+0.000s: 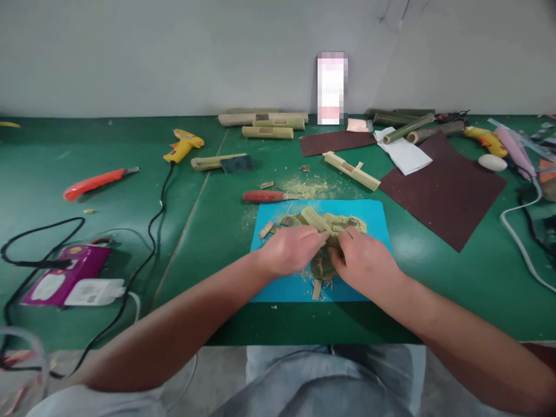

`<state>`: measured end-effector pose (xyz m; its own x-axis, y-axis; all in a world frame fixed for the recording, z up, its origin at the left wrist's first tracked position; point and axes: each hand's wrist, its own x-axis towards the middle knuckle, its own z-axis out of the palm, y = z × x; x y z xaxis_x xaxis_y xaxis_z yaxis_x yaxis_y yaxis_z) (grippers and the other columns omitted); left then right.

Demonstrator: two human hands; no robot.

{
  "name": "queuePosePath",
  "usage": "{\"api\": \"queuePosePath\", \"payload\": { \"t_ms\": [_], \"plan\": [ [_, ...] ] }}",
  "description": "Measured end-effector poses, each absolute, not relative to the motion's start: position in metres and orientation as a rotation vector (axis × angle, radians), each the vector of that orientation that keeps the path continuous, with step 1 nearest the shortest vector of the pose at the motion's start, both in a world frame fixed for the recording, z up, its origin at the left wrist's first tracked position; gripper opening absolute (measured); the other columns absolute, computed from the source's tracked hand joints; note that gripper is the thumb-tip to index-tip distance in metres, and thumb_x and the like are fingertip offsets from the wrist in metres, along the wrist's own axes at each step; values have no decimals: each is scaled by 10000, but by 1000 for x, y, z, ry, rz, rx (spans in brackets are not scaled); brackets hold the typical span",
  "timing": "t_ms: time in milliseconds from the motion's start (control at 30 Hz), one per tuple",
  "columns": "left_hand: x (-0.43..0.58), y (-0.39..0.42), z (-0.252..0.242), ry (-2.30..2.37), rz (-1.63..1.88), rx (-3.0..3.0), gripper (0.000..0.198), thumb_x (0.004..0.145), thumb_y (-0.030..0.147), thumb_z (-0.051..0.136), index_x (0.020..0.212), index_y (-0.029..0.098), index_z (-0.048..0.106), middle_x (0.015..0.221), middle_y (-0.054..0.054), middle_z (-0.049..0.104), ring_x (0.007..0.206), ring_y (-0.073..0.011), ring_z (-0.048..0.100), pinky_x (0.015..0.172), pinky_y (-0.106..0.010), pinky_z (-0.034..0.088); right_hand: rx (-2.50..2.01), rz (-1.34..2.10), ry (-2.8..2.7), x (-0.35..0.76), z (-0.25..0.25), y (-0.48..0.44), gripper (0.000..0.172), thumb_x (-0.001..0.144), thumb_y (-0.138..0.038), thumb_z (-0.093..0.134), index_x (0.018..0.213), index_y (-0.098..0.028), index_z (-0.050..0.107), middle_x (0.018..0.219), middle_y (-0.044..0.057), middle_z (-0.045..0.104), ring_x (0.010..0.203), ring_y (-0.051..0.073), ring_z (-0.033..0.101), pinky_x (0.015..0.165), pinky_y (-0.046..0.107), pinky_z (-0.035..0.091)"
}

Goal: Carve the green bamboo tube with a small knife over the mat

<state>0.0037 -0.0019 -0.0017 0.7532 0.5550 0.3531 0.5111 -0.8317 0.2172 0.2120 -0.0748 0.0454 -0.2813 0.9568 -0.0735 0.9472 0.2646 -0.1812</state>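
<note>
Bamboo piece (316, 218), head view: I see it above the blue mat (377, 217), gripped narrowly by the curled left hand (292, 249) and right hand (367, 255), presumably for steadiness; I cannot tell what else the fingers conceal. Shavings (336, 220) clutter the mat, which probably shields the table (226, 220). Beyond lie a red-handled tool (263, 197) and a notched tube (351, 171).

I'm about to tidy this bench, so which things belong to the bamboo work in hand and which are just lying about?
Seemingly in the job:
- bamboo piece, held
- blue mat, beneath
- red-handled tool, probably, beside the shavings

Probably just lying about:
- yellow glue gun
- white egg-shaped object
- pink packet
</note>
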Motion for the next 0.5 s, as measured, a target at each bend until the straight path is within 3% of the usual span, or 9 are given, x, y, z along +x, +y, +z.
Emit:
{"api": "queuePosePath", "payload": {
  "t_ms": [133, 300, 500],
  "plan": [
    [3, 2, -1, 1065, 847, 2794, 326, 1033, 282, 424, 1113, 136, 704, 919, -94, 733, 845, -199, 695, 754, -313, 569, -1845, 264, -2456, 212, 46, -75, 252, 974, -290, 443, 932, -157, 653, 936, 105, 661, 807, 221, 637, 581, 316, 371],
    [7, -6, 2, 877, 640, 2860, 356, 1043, 265, 381, 1171, 146, 691, 841, -77, 717, 782, -184, 679, 699, -294, 556, -1853, 261, -2484, 213, 47, -75, 254, 975, -298, 449, 932, -157, 655, 911, 102, 663, 761, 216, 632, 566, 319, 354],
    [9, -12, 2, 934, 783, 2811, 345, 1041, 276, 399, 1123, 143, 707, 799, -76, 697, 747, -190, 670, 670, -297, 553, -1851, 245, -2467, 213, 45, -75, 243, 974, -311, 461, 917, -166, 647, 911, 97, 666, 763, 206, 626, 574, 310, 350]
  ]
}}
